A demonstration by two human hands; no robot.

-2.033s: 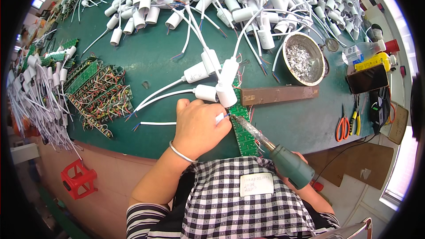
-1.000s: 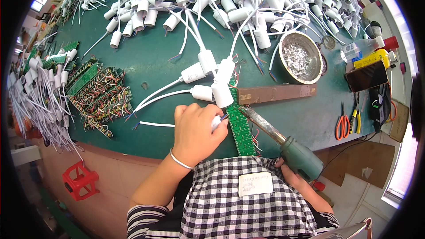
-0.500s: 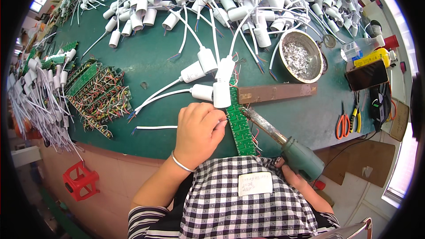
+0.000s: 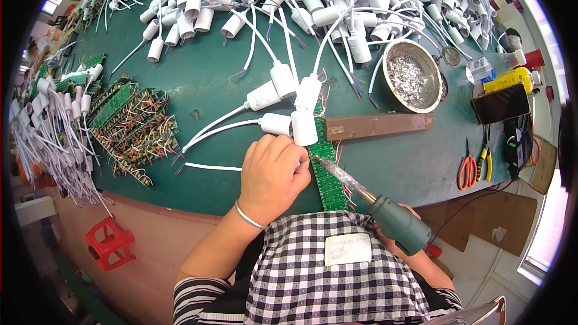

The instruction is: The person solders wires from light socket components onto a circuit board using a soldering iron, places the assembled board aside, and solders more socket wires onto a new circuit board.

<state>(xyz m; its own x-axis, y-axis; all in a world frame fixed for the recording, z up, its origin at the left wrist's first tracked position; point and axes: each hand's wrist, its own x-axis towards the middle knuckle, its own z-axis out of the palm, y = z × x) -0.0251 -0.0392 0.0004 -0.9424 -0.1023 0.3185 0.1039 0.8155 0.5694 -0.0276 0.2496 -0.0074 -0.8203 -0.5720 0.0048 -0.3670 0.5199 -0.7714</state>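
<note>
green circuit strip (image 4: 328, 171) lies pinned under the closed left hand (image 4: 272, 171), right hand (image 4: 415, 229) gripping the soldering iron (image 4: 367, 195) whose tip touches it, apparently mid-joint, heaps of white housings (image 4: 337, 0) beyond unwired.

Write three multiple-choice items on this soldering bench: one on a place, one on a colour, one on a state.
1. Where does the round metal bowl of silvery scraps stand?
A. upper right of the green mat
B. on the floor
C. under the left hand

2. What colour are the handles of the scissors?
A. blue
B. orange
C. white

3. What is the right hand doing?
A. resting open
B. gripping the green-handled soldering iron
C. holding scissors

1 A: it sits beside the white plastic housings.
2 B: orange loops show.
3 B: its tip meets the narrow green circuit board strip by the left hand.
</note>
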